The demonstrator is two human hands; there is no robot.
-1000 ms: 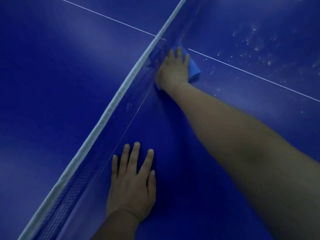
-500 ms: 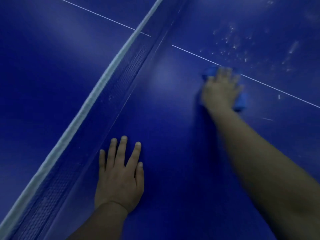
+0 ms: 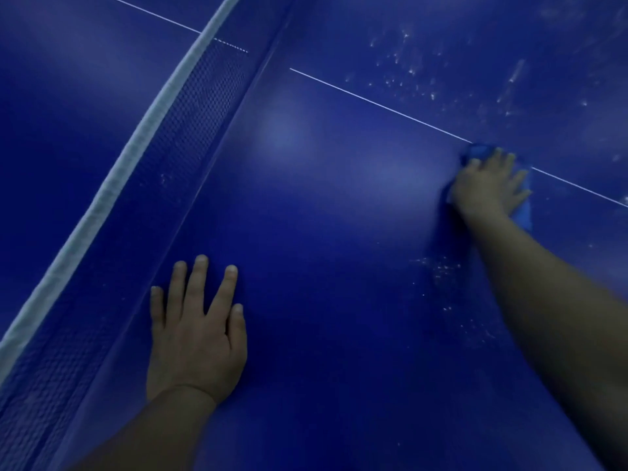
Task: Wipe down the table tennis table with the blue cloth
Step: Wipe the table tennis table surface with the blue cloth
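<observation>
The dark blue table tennis table (image 3: 339,215) fills the view. My right hand (image 3: 489,185) lies flat on the blue cloth (image 3: 523,212), fingers spread, pressing it onto the table at the thin white centre line on the right. Most of the cloth is hidden under the hand; bits show at the fingertips and beside the wrist. My left hand (image 3: 197,331) rests flat on the table near the net, fingers straight, holding nothing.
The net (image 3: 190,107) with its white top band (image 3: 142,137) runs diagonally from the lower left to the top middle. White specks and smears (image 3: 418,76) dot the surface beyond the centre line, and a smaller patch (image 3: 445,277) lies beside my right forearm.
My right hand has slid the cloth from the net's foot to the right along the centre line. My left hand has stayed flat in place.
</observation>
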